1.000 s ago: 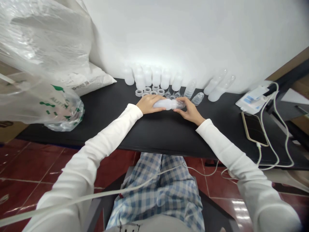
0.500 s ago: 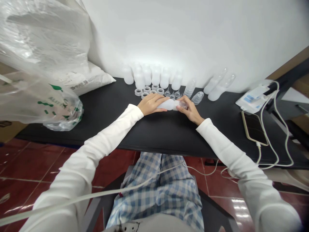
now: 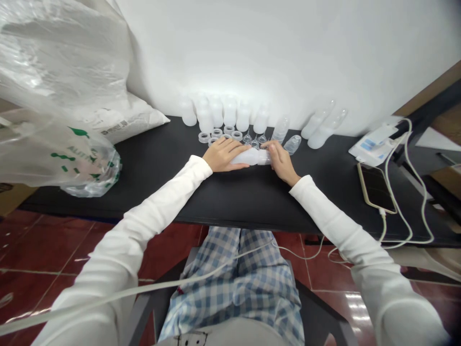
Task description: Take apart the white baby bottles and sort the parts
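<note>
A translucent white baby bottle (image 3: 248,156) lies on its side just above the black table, its capped end pointing right. My left hand (image 3: 224,154) is closed around the bottle's body. My right hand (image 3: 281,161) wraps over the clear cap (image 3: 264,157) at the other end, hiding most of it. Right behind my hands sit several white collar rings (image 3: 216,134) and a few clear nipples (image 3: 255,143). Clear caps stand and lie beside my right hand, one of them a tilted cap (image 3: 292,144).
Several white bottles (image 3: 230,113) stand in a row along the wall. Two capped bottles (image 3: 326,129) lean at the right. Farther right are a phone (image 3: 376,187) with cables and a white-blue packet (image 3: 372,146). Plastic bags (image 3: 86,158) crowd the left end of the table (image 3: 216,202).
My right hand's fingers have shifted over the clear cap, with the palm now covering its end. The left hand keeps its hold. The view has moved slightly.
</note>
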Demonstrator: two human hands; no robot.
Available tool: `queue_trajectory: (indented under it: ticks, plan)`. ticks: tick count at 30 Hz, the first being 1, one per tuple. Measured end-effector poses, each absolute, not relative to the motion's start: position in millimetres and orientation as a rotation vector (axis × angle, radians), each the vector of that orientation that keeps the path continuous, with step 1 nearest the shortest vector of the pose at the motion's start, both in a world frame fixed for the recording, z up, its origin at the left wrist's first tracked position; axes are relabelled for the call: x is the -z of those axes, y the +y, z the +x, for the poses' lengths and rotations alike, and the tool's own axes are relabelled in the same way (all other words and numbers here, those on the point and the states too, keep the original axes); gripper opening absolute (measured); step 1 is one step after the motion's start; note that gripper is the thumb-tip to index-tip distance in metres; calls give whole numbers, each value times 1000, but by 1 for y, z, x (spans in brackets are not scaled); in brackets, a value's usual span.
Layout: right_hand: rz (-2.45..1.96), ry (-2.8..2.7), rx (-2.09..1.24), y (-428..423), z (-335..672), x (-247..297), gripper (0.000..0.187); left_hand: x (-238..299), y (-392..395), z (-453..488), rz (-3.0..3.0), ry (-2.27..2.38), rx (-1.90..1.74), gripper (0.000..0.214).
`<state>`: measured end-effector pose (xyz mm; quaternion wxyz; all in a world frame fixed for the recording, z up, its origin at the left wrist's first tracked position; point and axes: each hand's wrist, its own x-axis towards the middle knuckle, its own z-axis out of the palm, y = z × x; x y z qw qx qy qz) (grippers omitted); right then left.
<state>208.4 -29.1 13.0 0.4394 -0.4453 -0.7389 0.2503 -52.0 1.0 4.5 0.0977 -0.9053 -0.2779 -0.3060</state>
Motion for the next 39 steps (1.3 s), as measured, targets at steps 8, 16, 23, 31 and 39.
queue_trajectory:
  ticks: [8,16,23,31,39]
  plan:
    - [-1097,-1993,-280,-24,211,-12,45,1,-4,-37,-2901,-1090,1166,57]
    - [-1397,-1799,-476,-22,203,-11,51,1,-2,-33,-2619,-757,987,59]
    - [-1428,-1737,-494,-39,197,-20,60,-3,0,-40,-2647,-868,1017,63]
    - [-1053,-1978,-299,-38,207,-23,63,-5,-5,-43,-2795,-1190,1263,58]
    - [-1012,-1560,-671,-31,196,-18,55,-7,-10,-34,-2606,-1087,1271,65]
